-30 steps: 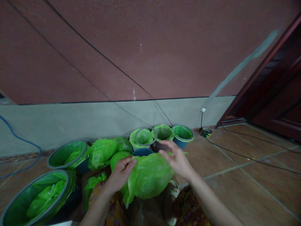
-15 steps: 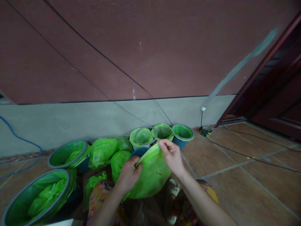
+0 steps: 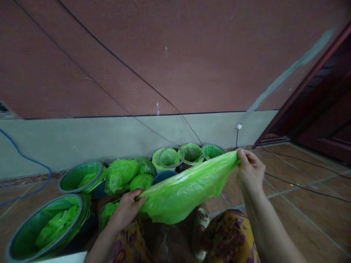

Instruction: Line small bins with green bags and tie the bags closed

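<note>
A bright green plastic bag (image 3: 183, 190) is stretched wide between both hands above my lap. My left hand (image 3: 126, 208) pinches its lower left edge, fingers closed on the plastic. Its upper right corner is gripped by my right hand (image 3: 250, 171), which is raised out over the floor tiles. Behind the bag, against the wall, stand small blue bins (image 3: 192, 155) lined with the same green bags.
Two large bins (image 3: 41, 227) with green liners sit at the lower left. Knotted green bags (image 3: 120, 175) lie between them and the small bins. Black cables (image 3: 296, 185) run across the tiled floor on the right, toward a dark wooden door (image 3: 323, 109). A sandal (image 3: 200, 226) shows below the bag.
My right hand has swung out to the right and up, pulling the bag from a bunched lump into a long stretched sheet. My left hand dropped slightly, keeping its hold.
</note>
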A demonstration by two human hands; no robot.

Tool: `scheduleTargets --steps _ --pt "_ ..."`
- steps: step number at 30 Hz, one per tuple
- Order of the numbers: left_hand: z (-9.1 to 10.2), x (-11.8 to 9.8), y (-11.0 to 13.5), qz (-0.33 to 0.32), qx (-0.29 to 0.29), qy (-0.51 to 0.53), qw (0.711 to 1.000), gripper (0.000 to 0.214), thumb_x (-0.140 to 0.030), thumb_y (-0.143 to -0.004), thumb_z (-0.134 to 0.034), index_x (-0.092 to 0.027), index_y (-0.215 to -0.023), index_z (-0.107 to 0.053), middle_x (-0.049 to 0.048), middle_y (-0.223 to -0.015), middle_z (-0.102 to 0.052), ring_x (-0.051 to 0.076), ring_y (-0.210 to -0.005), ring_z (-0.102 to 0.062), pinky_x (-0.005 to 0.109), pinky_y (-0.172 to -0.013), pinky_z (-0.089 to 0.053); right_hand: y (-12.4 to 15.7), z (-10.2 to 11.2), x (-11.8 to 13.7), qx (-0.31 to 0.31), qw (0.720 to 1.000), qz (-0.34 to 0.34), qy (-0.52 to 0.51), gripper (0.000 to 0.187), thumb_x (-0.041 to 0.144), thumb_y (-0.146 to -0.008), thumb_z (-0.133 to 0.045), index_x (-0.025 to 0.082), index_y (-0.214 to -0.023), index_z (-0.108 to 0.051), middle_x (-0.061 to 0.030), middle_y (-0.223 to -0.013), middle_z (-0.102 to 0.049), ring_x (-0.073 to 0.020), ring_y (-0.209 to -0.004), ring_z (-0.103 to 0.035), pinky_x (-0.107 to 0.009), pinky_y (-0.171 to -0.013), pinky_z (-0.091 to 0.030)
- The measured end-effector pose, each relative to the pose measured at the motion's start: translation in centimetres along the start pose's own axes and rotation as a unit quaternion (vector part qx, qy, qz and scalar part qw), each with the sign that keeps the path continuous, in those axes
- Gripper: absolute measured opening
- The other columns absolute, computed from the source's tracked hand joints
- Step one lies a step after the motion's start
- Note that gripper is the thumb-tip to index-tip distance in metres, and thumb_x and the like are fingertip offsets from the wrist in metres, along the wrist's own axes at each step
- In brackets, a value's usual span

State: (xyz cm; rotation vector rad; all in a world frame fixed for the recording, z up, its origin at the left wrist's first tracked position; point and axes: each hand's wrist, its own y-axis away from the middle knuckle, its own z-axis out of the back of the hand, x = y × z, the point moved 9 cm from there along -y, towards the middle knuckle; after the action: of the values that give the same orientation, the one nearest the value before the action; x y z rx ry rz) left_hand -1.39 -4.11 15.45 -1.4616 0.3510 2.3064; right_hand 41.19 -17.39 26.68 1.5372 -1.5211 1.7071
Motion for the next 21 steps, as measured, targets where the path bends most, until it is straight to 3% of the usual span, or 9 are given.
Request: scheduleTargets --steps 6,12,17,21 --pt "1.6 0.6 0.1 0.019 -0.007 0.055 0.998 0.029 -0.044 -0.074 -0.069 -0.017 -0.082 -0.074 0.0015 -0.076 -0.071 0.018 -0.074 -0.061 0.025 -0.068 -0.049 -0.5 2.1 -1.5 -0.04 0.999 -0.015 -0.004 0.029 0.043 -0.069 -0.073 0.015 -0.076 -0.069 0.0014 -0.069 -0.062 -0.0109 -0.063 -0.051 -0.024 -0.059 -0.039" --pt "1.9 1.2 0.4 0.093 -0.025 0.148 0.984 0.034 -0.047 -0.069 -0.071 -0.014 -0.078 -0.07 0.0022 -0.071 -0.068 0.015 -0.065 -0.058 0.025 -0.061 -0.047 0.2 2.4 -2.2 -0.039 0.999 -0.023 0.013 0.032 0.046 -0.069 -0.074 0.015 -0.074 -0.069 0.0017 -0.068 -0.062 -0.0107 -0.062 -0.05 -0.024 -0.058 -0.038" --pt "2.8 2.9 0.2 0.13 -0.112 0.14 0.975 0.03 -0.036 -0.055 -0.076 -0.016 -0.072 -0.062 -0.0056 -0.058 -0.057 0.01 -0.052 -0.051 0.022 -0.051 -0.042 1.1 1.5 -2.1 -0.015 0.999 -0.045 0.012 0.031 0.044 -0.067 -0.075 0.015 -0.075 -0.07 0.001 -0.07 -0.064 -0.0115 -0.063 -0.052 -0.025 -0.06 -0.04" --pt "2.9 3.9 -0.1 0.133 -0.172 0.099 0.971 0.026 -0.029 -0.054 -0.073 -0.018 -0.061 -0.051 -0.0103 -0.048 -0.042 0.006 -0.044 -0.04 0.019 -0.043 -0.034 1.6 1.0 -2.1 0.0 0.999 -0.052 0.002 0.03 0.044 -0.067 -0.075 0.015 -0.074 -0.07 0.0004 -0.072 -0.064 -0.0115 -0.065 -0.053 -0.025 -0.061 -0.041"
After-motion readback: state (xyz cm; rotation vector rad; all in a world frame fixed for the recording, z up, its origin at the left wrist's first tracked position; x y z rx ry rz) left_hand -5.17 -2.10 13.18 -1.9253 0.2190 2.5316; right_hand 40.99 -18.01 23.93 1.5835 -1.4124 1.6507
